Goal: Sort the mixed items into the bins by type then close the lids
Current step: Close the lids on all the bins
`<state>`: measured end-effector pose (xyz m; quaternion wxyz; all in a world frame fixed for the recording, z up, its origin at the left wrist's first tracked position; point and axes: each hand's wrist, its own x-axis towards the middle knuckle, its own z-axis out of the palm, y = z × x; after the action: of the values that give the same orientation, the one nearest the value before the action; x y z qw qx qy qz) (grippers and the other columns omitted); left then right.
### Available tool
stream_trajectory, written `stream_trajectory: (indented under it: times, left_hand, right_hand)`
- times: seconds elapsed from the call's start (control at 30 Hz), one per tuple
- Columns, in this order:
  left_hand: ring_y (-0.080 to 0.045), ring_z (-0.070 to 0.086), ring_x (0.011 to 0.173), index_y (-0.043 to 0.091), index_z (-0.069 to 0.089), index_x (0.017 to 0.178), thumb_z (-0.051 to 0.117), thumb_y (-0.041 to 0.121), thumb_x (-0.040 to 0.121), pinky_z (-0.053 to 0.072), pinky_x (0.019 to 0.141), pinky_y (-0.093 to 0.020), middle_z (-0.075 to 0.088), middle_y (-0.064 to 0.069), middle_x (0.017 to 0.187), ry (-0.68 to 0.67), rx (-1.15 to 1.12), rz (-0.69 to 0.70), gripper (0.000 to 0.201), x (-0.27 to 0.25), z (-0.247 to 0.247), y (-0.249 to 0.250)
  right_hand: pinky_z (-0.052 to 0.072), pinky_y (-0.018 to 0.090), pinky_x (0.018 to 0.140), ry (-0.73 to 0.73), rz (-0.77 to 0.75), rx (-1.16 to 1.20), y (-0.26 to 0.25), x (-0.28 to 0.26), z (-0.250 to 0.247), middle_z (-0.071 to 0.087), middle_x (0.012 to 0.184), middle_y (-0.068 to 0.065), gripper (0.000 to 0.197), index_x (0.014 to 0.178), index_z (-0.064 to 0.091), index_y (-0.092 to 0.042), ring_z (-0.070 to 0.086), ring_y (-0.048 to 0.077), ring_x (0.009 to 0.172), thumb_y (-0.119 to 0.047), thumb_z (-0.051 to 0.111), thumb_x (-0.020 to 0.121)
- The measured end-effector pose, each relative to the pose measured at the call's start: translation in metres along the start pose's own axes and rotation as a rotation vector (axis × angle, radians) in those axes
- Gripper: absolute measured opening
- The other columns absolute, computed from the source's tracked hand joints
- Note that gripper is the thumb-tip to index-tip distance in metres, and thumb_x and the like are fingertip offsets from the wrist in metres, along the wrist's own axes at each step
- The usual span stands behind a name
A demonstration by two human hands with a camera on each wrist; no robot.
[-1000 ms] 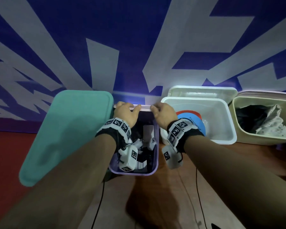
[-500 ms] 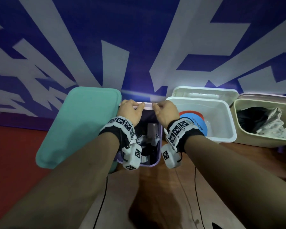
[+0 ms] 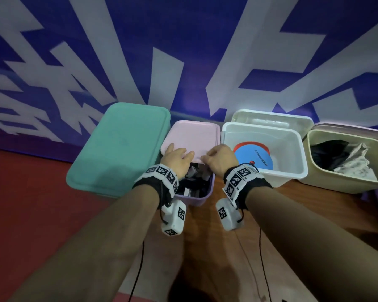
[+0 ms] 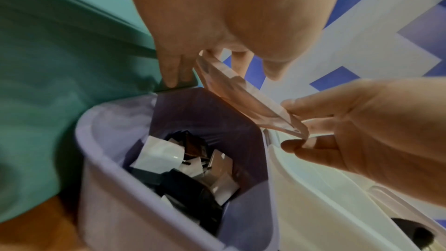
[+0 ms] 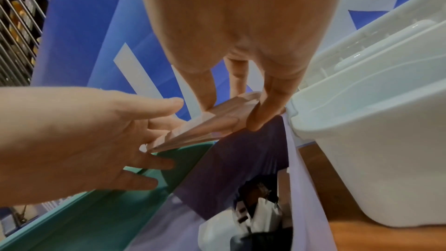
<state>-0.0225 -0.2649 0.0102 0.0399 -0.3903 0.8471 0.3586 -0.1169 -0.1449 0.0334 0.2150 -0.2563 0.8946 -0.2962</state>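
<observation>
A pink lid point(image 3: 192, 136) slopes down over the back half of the purple bin point(image 3: 202, 196), whose front stays uncovered. Black and white chargers point(image 3: 194, 184) lie inside. My left hand point(image 3: 181, 155) and right hand point(image 3: 210, 156) both hold the lid's front edge, side by side. In the left wrist view the left hand's fingers point(image 4: 173, 72) and thumb straddle the lid edge point(image 4: 241, 98) above the chargers point(image 4: 183, 165). The right wrist view shows the right hand's thumb and fingers pinching the lid point(image 5: 217, 121).
A teal bin with its lid point(image 3: 118, 149) on stands left of the purple bin. On the right stand an open white bin point(image 3: 292, 149) holding a blue and red disc point(image 3: 253, 158) and an open beige bin point(image 3: 347, 177) with cloths point(image 3: 345, 158). A blue and white wall rises behind.
The pink lid has swung from upright behind the purple bin forward and down over its back half, with both hands following its edge toward me.
</observation>
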Motion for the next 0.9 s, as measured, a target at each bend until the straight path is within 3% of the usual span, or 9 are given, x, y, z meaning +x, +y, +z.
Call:
stream_trajectory:
  times: [0.07, 0.17, 0.37, 0.53, 0.77, 0.9]
  left_hand:
    - [-0.020, 0.023, 0.145, 0.016, 0.046, 0.142, 0.042, 0.047, 0.097, 0.017, 0.118, -0.029, 0.007, -0.005, 0.162, -0.014, -0.005, -0.005, 0.054, -0.009, 0.003, -0.005]
    - [-0.023, 0.020, 0.146, 0.022, 0.040, 0.146, 0.041, 0.049, 0.097, 0.017, 0.119, -0.032, 0.000, -0.001, 0.162, -0.035, 0.023, 0.006, 0.056, -0.019, 0.006, -0.012]
    - [-0.030, 0.010, 0.147, 0.032, 0.029, 0.149, 0.037, 0.051, 0.097, 0.015, 0.120, -0.038, -0.008, 0.004, 0.162, -0.077, 0.079, 0.027, 0.056, -0.030, 0.018, -0.029]
    - [-0.030, 0.007, 0.147, 0.033, 0.022, 0.151, 0.034, 0.052, 0.098, 0.016, 0.120, -0.042, -0.013, 0.005, 0.161, -0.112, 0.151, 0.090, 0.057, -0.039, 0.018, -0.041]
    - [-0.026, 0.004, 0.149, 0.031, 0.020, 0.152, 0.034, 0.051, 0.098, 0.017, 0.120, -0.042, -0.017, 0.007, 0.160, -0.180, 0.163, 0.128, 0.059, -0.046, 0.010, -0.051]
    - [-0.026, 0.014, 0.146, 0.029, 0.023, 0.151, 0.037, 0.050, 0.098, 0.022, 0.118, -0.038, -0.015, 0.006, 0.160, -0.172, 0.168, 0.141, 0.059, -0.052, 0.008, -0.053]
  right_hand:
    - [0.041, 0.033, 0.101, -0.036, 0.031, -0.008, 0.001, -0.007, 0.005, 0.055, 0.130, 0.017, 0.046, 0.121, 0.060, 0.000, 0.053, 0.031, 0.118, -0.030, 0.064, 0.087]
    - [0.035, 0.034, 0.109, -0.049, 0.075, 0.006, 0.002, -0.014, 0.014, 0.044, 0.141, 0.015, 0.056, 0.136, 0.046, -0.002, 0.045, 0.030, 0.129, -0.030, 0.061, 0.089]
    - [0.028, 0.031, 0.111, 0.008, 0.136, 0.007, 0.005, -0.025, 0.036, 0.029, 0.150, 0.014, 0.050, 0.136, 0.046, 0.000, 0.037, 0.028, 0.135, -0.026, 0.053, 0.094]
    - [0.037, 0.032, 0.102, 0.035, 0.188, 0.027, 0.005, -0.033, 0.047, 0.044, 0.138, 0.017, 0.040, 0.133, 0.047, -0.003, 0.048, 0.030, 0.123, -0.017, 0.049, 0.095]
    - [0.041, 0.035, 0.102, 0.023, 0.301, 0.086, 0.002, -0.037, 0.053, 0.046, 0.139, 0.016, 0.050, 0.141, 0.039, -0.011, 0.048, 0.032, 0.124, -0.007, 0.048, 0.091]
    - [0.040, 0.036, 0.102, 0.033, 0.323, 0.110, -0.001, -0.041, 0.055, 0.044, 0.139, 0.016, 0.053, 0.139, 0.037, -0.013, 0.046, 0.033, 0.125, -0.002, 0.046, 0.088]
